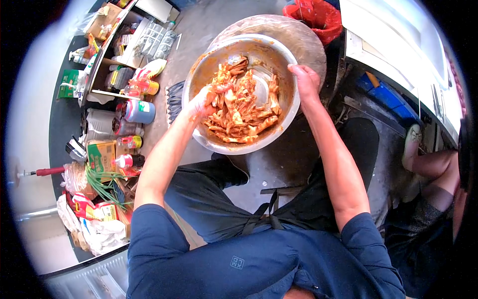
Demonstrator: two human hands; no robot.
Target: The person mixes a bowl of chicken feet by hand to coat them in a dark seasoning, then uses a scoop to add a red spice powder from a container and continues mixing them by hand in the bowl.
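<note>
A wide stainless steel basin (239,150) tilts over my lap, its inner wall smeared with reddish-brown sauce. Inside lies a pile of sauce-coated chicken feet (242,116), heaped towards the left and near side. My left hand (204,100) reaches over the left rim into the pile, its fingers curled around some pieces and partly hidden among them. Sauce marks that hand and its wrist. On the right, my right hand (307,80) grips the basin's rim, thumb on top. Behind the basin is a round, worn wooden block (295,33), partly covered by it.
Shelving at left holds bottles, a large blue-labelled jar (140,111), cartons (102,159) and green onions (102,185). A red plastic bag (317,22) lines a bin beyond the block. At right are a white-topped table (377,48), a blue container (388,95) and another person's legs (433,164).
</note>
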